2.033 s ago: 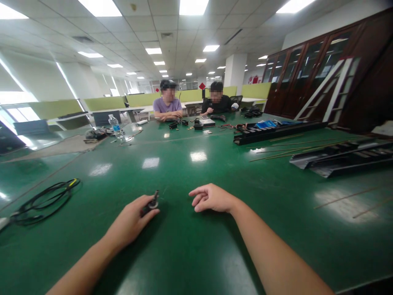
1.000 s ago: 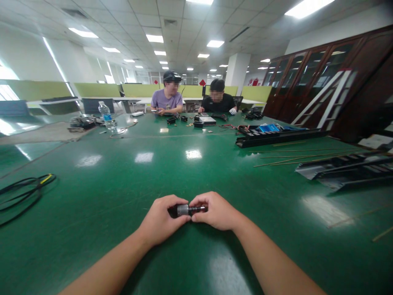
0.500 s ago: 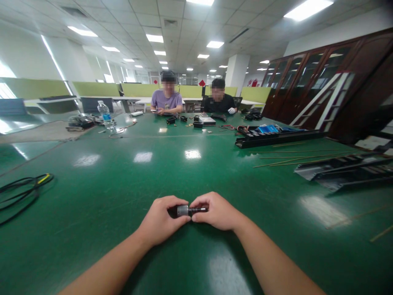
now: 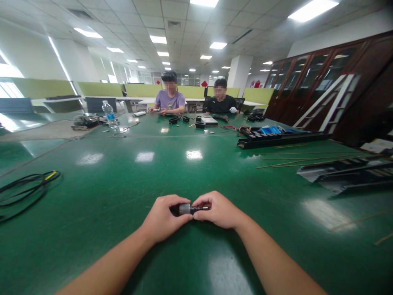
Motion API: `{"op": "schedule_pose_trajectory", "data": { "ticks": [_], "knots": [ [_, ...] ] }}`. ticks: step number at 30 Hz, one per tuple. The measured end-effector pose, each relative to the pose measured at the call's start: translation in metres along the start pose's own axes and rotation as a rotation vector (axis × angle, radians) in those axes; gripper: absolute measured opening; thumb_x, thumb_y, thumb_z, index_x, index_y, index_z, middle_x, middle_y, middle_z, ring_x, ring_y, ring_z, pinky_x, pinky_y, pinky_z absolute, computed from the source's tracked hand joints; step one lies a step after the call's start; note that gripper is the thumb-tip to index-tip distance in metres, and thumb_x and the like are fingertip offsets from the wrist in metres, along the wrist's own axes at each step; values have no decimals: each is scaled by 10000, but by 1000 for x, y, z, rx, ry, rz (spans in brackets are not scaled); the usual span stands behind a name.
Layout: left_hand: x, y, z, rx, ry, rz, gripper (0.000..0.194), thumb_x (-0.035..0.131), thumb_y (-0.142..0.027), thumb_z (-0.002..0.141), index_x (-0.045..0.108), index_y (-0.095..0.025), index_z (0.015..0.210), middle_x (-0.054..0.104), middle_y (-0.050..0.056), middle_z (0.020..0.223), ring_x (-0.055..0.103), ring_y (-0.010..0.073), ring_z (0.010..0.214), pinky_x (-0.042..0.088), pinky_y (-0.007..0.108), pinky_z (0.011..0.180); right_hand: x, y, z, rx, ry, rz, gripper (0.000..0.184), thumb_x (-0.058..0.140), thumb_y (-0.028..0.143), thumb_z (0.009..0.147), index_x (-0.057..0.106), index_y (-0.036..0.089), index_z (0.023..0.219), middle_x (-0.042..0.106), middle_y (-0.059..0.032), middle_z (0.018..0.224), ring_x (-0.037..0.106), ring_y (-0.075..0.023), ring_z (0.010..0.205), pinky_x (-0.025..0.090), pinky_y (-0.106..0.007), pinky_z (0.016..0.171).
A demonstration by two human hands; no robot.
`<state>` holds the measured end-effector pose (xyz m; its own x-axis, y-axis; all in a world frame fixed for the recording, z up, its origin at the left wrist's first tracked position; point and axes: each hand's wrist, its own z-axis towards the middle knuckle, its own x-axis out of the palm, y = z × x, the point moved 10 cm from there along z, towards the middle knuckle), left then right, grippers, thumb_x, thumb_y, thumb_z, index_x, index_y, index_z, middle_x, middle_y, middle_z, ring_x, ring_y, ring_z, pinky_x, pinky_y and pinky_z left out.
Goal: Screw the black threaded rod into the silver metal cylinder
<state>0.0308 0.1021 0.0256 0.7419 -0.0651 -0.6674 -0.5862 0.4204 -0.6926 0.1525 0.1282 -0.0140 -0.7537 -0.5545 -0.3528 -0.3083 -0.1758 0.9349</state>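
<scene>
Between my two hands lies a short grey metal cylinder with a dark ridged shaft [image 4: 185, 209], held level just above the green tabletop [image 4: 147, 176] or resting on it; I cannot tell which. My left hand [image 4: 164, 217] is closed round the cylinder end, thumb below and fingers above, and hides its dark rear part. From the right, my right hand [image 4: 219, 211] pinches round the shaft, whose shiny tip shows in the gap between thumb and fingers. The fingertips of both hands almost meet.
A coiled black cable [image 4: 33, 186] lies at the left. Black metal channels [image 4: 346, 176] and thin rods [image 4: 285, 165] lie to the right. A water bottle [image 4: 109, 114] stands farther back. Two people sit across the table behind small black boxes [image 4: 200, 123].
My left hand brought the cylinder rightward to my right hand, which closed round the shaft. Over the last second the hands have held almost the same pose; the view shifted slightly.
</scene>
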Motion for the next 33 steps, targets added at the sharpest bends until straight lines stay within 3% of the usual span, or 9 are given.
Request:
{"op": "schedule_pose_trajectory", "data": {
  "ticks": [9, 33],
  "knots": [
    [-2, 0, -3, -18, -11, 1, 222, 748, -343, 768, 751, -240, 966, 741, 12, 923, 671, 200, 849, 491, 280, 780, 4, 1, -1, 23, 26, 66, 209, 727, 248, 715, 747, 137, 892, 670, -15, 679, 591, -139, 605, 459, -241, 603],
    [-2, 2, -5, -55, 6, -21, 181, 719, -315, 775, 747, -231, 933, 727, -19, 827, 646, 170, 752, 443, 258, 685, 6, -2, -1, 35, 62, 133, 219, 742, 229, 686, 748, 147, 889, 668, -5, 682, 582, -137, 625, 447, -239, 616]
  ]
}}
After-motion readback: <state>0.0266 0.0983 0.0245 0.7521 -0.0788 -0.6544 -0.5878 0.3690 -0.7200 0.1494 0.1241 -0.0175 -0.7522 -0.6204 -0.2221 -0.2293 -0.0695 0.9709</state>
